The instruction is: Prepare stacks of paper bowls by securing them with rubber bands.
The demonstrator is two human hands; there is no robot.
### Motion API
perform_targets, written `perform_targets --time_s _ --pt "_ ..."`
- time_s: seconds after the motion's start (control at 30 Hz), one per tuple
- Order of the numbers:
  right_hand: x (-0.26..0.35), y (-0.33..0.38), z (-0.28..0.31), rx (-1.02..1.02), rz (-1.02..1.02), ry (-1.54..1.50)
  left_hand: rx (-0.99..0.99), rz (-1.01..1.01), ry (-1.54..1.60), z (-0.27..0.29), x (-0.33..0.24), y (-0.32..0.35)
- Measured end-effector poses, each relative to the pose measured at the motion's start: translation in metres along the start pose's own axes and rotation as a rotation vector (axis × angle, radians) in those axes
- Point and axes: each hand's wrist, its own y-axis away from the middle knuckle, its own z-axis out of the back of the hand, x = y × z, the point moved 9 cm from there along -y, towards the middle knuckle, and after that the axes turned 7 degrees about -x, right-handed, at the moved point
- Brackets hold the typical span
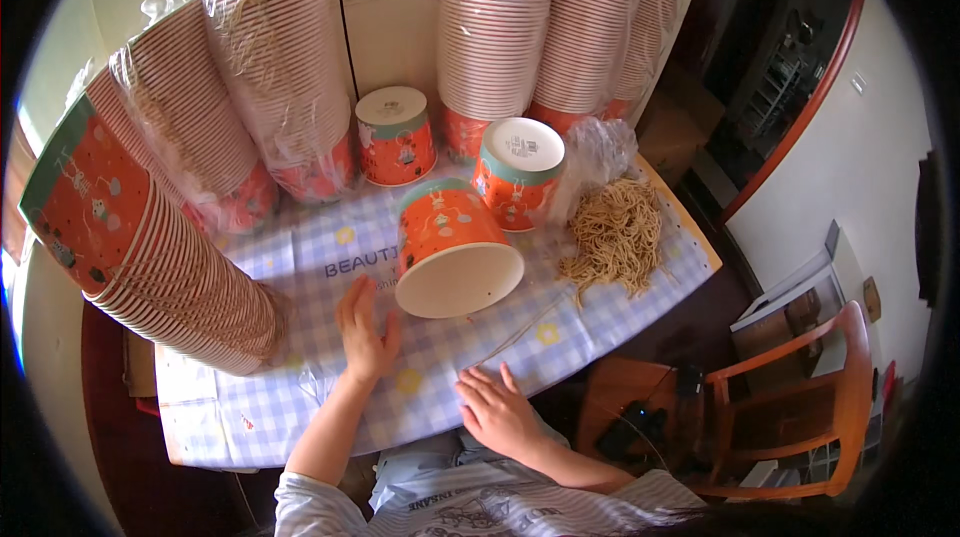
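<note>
Left hand point(364, 329) raised, fingers open, right hand point(497, 409) flat, fingers spread

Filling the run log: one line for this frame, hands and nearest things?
left hand: open, edge-up beside tipped orange paper bucket | right hand: flat on checked tablecloth, by thin cord | cord pile: right

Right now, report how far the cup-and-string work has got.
Done: two orange paper cups stand upside down. In hand: a third orange cup lies tipped beside the left hand; the right hand rests flat by a thin string. Left: sleeved cup stacks and the tan string pile.
</note>
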Motion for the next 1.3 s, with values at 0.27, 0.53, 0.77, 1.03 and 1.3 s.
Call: perform_targets --time_s 0.27,0.53,0.77,1.03,1.3 --pt "0.019 -0.003 0.006 0.016 0.074 -0.224 -0.033 0.07 0.106 -0.001 0.01 0.002" --pt "-0.143 -0.021 0.06 -0.421 -0.354 0.048 0.013 0.105 0.171 -0.006 -0.001 0.0" --pt "-0.175 -0.042 0.058 -0.322 -0.474 0.324 0.092 -0.184 0.172 -0.005 -0.053 0.001" --pt "-0.178 -0.049 0.036 -0.124 -0.507 0.325 0.485 -0.342 0.019 -0.099 -0.104 0.001" --pt "-0.163 -0.041 0.033 -0.375 -0.368 0.017 0.352 -0.227 -0.159 -0.139 -0.098 -0.007"
